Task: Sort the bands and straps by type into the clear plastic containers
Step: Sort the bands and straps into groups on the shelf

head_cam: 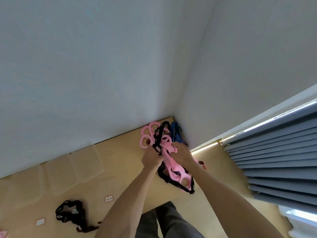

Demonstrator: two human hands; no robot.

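**Untangling the pile: sorting barely begun**

Working from the single head view, both hands are buried in a tangled heap at the far corner of the table, where the two walls meet. The left hand is curled round a black strap that threads through the heap; the right hand grips a pink looped band just beside it. The two hands sit close together, almost touching, with the tangle running between and below them. A blue striped strap lies at the back of the heap, against the wall, untouched by either hand.

The clear plastic containers stand in a row along the left wall, well apart from the hands, and they look empty, though their transparency makes that hard to confirm. A separate clump of dark bands rests on the table nearer the person, outside any container. By this showing, nearly all the sorting is left: the heap must first be pulled apart by type.
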